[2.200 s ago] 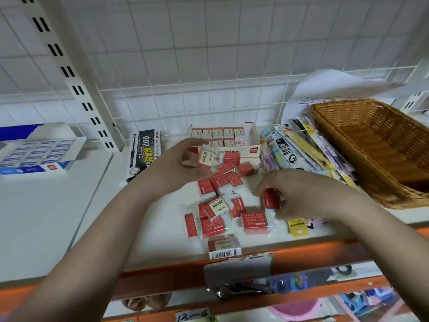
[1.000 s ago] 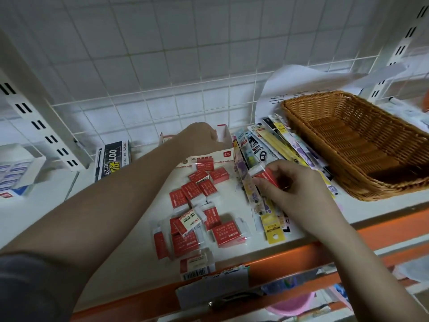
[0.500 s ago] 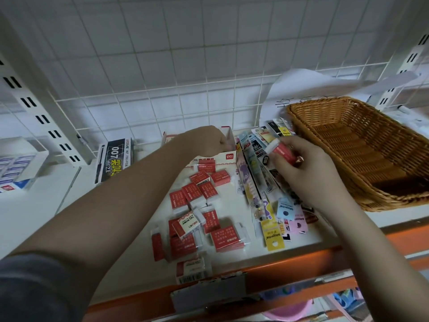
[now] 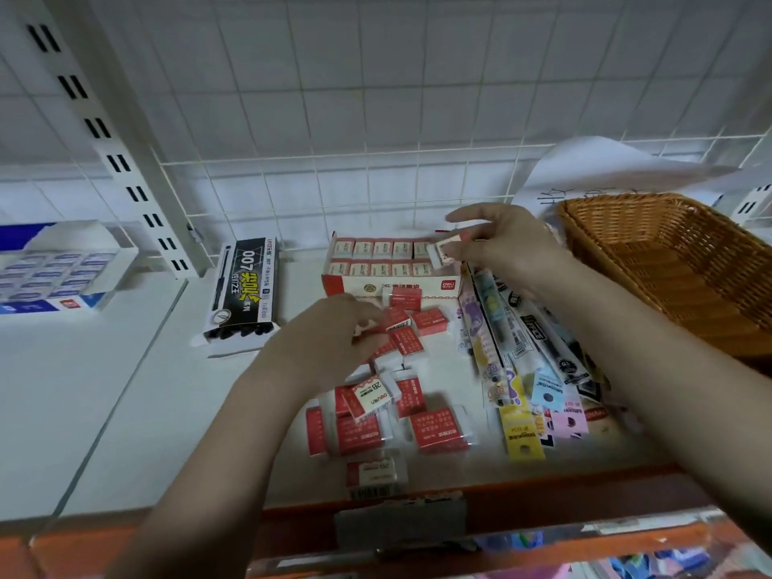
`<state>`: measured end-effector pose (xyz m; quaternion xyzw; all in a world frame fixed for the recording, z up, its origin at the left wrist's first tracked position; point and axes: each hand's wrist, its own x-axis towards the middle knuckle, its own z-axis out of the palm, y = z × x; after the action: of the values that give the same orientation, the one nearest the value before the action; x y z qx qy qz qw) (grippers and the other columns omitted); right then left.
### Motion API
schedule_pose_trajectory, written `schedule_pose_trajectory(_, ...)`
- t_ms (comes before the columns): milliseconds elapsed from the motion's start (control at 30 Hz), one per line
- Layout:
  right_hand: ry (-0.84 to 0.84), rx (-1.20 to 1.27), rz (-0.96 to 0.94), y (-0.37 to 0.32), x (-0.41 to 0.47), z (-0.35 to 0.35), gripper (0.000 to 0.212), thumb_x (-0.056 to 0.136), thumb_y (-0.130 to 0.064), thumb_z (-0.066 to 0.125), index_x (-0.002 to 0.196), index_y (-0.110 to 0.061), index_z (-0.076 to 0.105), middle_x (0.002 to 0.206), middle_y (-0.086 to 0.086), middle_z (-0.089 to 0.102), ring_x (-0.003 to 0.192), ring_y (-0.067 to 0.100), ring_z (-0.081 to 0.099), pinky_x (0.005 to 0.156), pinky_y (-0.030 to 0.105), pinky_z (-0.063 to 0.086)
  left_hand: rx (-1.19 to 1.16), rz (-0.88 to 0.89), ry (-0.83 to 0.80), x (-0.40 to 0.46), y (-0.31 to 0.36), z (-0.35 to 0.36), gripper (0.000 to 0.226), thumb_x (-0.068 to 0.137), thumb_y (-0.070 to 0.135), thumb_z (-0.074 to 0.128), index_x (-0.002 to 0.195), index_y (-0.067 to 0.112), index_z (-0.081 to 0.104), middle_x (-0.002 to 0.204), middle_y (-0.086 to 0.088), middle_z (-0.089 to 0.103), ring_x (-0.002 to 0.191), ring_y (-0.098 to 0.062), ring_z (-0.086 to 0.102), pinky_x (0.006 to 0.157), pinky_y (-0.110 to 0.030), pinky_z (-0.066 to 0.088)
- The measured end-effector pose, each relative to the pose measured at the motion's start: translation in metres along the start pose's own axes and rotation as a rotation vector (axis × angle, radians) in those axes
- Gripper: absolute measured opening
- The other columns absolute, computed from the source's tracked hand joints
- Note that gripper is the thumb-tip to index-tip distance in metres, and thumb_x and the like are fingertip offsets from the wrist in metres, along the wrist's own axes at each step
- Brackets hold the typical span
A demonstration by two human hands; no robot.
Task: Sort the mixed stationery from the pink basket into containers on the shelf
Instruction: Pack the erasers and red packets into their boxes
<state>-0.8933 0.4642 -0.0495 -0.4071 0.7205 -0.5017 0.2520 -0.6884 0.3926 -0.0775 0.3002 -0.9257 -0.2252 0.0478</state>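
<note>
A red-and-white eraser box (image 4: 392, 286) stands open at the back of the white shelf (image 4: 138, 394), with rows of erasers in it. My right hand (image 4: 505, 248) pinches one red eraser (image 4: 442, 250) just over the box's right end. Several loose red erasers (image 4: 436, 430) lie scattered in front of the box. My left hand (image 4: 330, 340) reaches down into this pile, and its curled fingertips close on a small eraser (image 4: 366, 326); the hand is blurred.
Packaged pens (image 4: 522, 361) fan out to the right of the erasers. A brown wicker basket (image 4: 668, 265) sits at the far right. A black "007" pen box (image 4: 246, 286) lies left of the eraser box, and a blue eraser box (image 4: 54, 277) sits at the far left.
My right hand lifted an eraser from the shelf and carried it up and left to the box. My left hand came away from the box down to the loose pile.
</note>
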Motion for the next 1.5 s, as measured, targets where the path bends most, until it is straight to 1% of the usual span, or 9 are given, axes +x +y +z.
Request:
schedule_pose_trajectory(133, 0.041, -0.032, 0.064, 0.003, 0.024, -0.001, 0.009, 0.076, -0.006, 0.076, 0.083, -0.009, 0.071, 0.09, 0.011, 0.071, 0.088, 0.027, 0.068, 0.084, 0.032, 0.056, -0.081, -0.071, -0.009, -0.007, -0.011, 0.008, 0.038, 0.094, 0.037, 0.052, 0.131, 0.031, 0.053, 0.124, 0.007, 0.054, 0.11, -0.009, 0.051, 0.095, -0.021, 0.036)
schedule_pose_trajectory(300, -0.053, 0.231, 0.155, 0.001, 0.027, 0.002, 0.004, 0.093, -0.005, 0.056, 0.093, -0.008, 0.054, 0.083, 0.014, 0.061, 0.064, 0.014, 0.07, 0.05, 0.021, 0.055, -0.132, -0.068, -0.099, -0.013, -0.02, 0.005, 0.047, 0.092, 0.026, 0.058, 0.137, 0.032, 0.046, 0.132, 0.009, 0.05, 0.122, -0.009, 0.046, 0.105, -0.022, 0.032)
schedule_pose_trajectory(400, -0.006, 0.289, 0.172, 0.003, 0.031, 0.005, 0.014, 0.085, 0.0, 0.064, 0.086, -0.01, 0.055, 0.069, 0.007, 0.058, 0.04, 0.004, 0.054, 0.042, 0.013, 0.043, -0.113, -0.088, -0.084, -0.014, -0.019, 0.002, 0.045, 0.089, 0.026, 0.063, 0.133, 0.032, 0.051, 0.124, 0.011, 0.052, 0.102, -0.007, 0.051, 0.091, -0.018, 0.036)
schedule_pose_trajectory(533, -0.076, 0.407, 0.274, 0.001, 0.035, 0.004, 0.005, 0.086, -0.011, 0.066, 0.086, -0.01, 0.06, 0.069, 0.0, 0.064, 0.054, 0.005, 0.057, 0.048, 0.015, 0.049, -0.226, -0.193, -0.074, -0.014, -0.024, 0.003, 0.02, 0.085, 0.03, 0.067, 0.104, 0.028, 0.062, 0.093, 0.013, 0.057, 0.081, -0.006, 0.057, 0.067, -0.012, 0.041)
schedule_pose_trajectory(667, -0.182, 0.203, 0.241, -0.008, 0.039, 0.003, 0.013, 0.096, -0.01, 0.052, 0.105, -0.001, 0.05, 0.097, 0.017, 0.065, 0.074, 0.016, 0.067, 0.06, 0.022, 0.058, -0.251, -0.231, -0.041, -0.018, -0.027, 0.006, 0.017, 0.084, 0.035, 0.068, 0.082, 0.022, 0.057, 0.085, 0.005, 0.056, 0.071, -0.008, 0.054, 0.057, -0.016, 0.036)
schedule_pose_trajectory(833, -0.304, -0.556, 0.123, -0.02, 0.041, 0.002, 0.028, 0.096, -0.022, 0.053, 0.121, -0.01, 0.05, 0.054, -0.001, 0.06, 0.041, 0.004, 0.051, 0.042, 0.017, 0.044, -0.229, -0.232, -0.038, -0.024, -0.027, 0.002, 0.024, 0.082, 0.036, 0.069, 0.082, 0.02, 0.052, 0.089, -0.002, 0.065, 0.078, -0.016, 0.063, 0.063, -0.022, 0.041)
schedule_pose_trajectory(1067, -0.334, -0.524, 0.222, -0.016, 0.048, 0.014, 0.031, 0.089, -0.01, 0.063, 0.114, 0.008, 0.056, 0.077, 0.008, 0.062, 0.054, 0.008, 0.062, 0.043, 0.012, 0.047, -0.169, -0.059, -0.14, -0.027, -0.029, -0.005, 0.03, 0.083, 0.022, 0.07, 0.108, 0.039, 0.064, 0.113, 0.014, 0.055, 0.104, -0.005, 0.053, 0.095, -0.029, 0.043)
schedule_pose_trajectory(1267, -0.514, -1.036, 0.141, -0.018, 0.064, 0.018, 0.043, 0.086, -0.03, 0.067, 0.116, 0.001, 0.062, 0.109, 0.015, 0.069, 0.079, 0.019, 0.061, 0.071, 0.024, 0.047, -0.05, 0.063, -0.344, -0.022, -0.036, -0.015, 0.042, 0.088, 0.016, 0.064, 0.121, 0.041, 0.06, 0.122, 0.019, 0.051, 0.117, 0.0, 0.044, 0.105, -0.023, 0.034)
schedule_pose_trajectory(1500, -0.517, -1.234, -0.129, -0.009, 0.057, 0.011, 0.024, 0.094, -0.033, 0.054, 0.108, -0.018, 0.067, 0.081, -0.008, 0.058, 0.087, 0.016, 0.055, 0.071, 0.026, 0.038, 0.033, 0.099, -0.232, -0.019, -0.041, -0.008, 0.033, 0.085, 0.007, 0.065, 0.096, 0.038, 0.064, 0.107, 0.018, 0.053, 0.101, 0.0, 0.051, 0.094, -0.027, 0.043)
